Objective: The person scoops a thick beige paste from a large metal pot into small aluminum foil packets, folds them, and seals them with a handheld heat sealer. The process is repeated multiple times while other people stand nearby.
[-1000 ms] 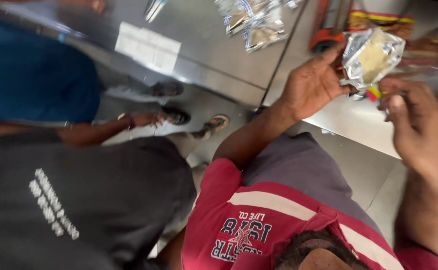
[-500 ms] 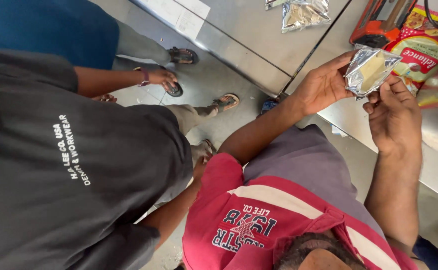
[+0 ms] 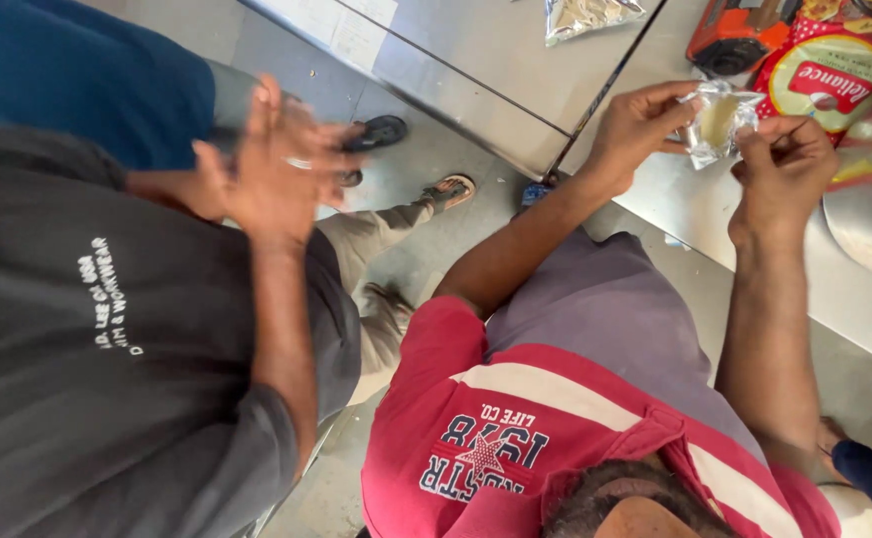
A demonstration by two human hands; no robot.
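Pinched between both hands above the steel table: a small clear pouch with a pale yellowish filling, upright and clear of the tabletop. On its left edge, the left hand, thumb and fingers closed around the film. On its right edge, the right hand, fingertips curled in and gripping the pouch's side, knuckles toward the camera. Just beyond the pouch, flat on the table, a red and yellow printed packet, and beside that an orange tool, partly cut off by the picture's top edge. Farther left along the table, a silvery foil pouch. Down at the near left, a co-worker in a dark grey shirt, own two hands pressed together and blurred, well apart from the pouch. Behind, another person in a blue top, and sandalled feet on the grey floor.
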